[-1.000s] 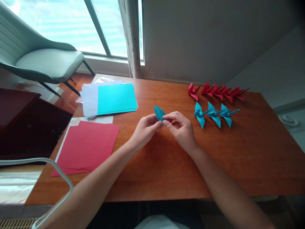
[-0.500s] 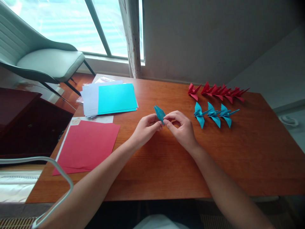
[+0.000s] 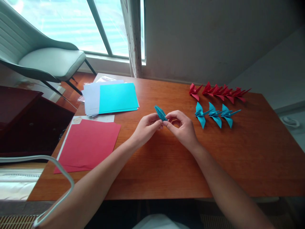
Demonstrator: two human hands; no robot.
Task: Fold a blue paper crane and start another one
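A small piece of folded blue paper (image 3: pixel 160 112), narrow and layered, is pinched between both hands above the middle of the table. My left hand (image 3: pixel 149 125) grips its lower left side with thumb and fingers. From the right, my right hand (image 3: pixel 180 126) pinches the lower end, thumb and fingertips close to the left thumb. The fingers cover the bottom of the paper. To the right of my hands stand several blue paper cranes (image 3: pixel 215 115) in a row, with a row of red paper cranes (image 3: pixel 221 92) behind them.
At left on the wooden table (image 3: pixel 152 171) lie red paper sheets (image 3: pixel 89 144); behind them, blue sheets (image 3: pixel 118 98) rest over white ones (image 3: pixel 91 99). A white curved tube (image 3: pixel 64 173) crosses near my left forearm. A chair (image 3: pixel 52 62) stands beyond the table by the window.
The folded paper has tilted slightly in my fingers, its layered edges showing more. Both hands stay in nearly the same place. The whole view has shifted a little.
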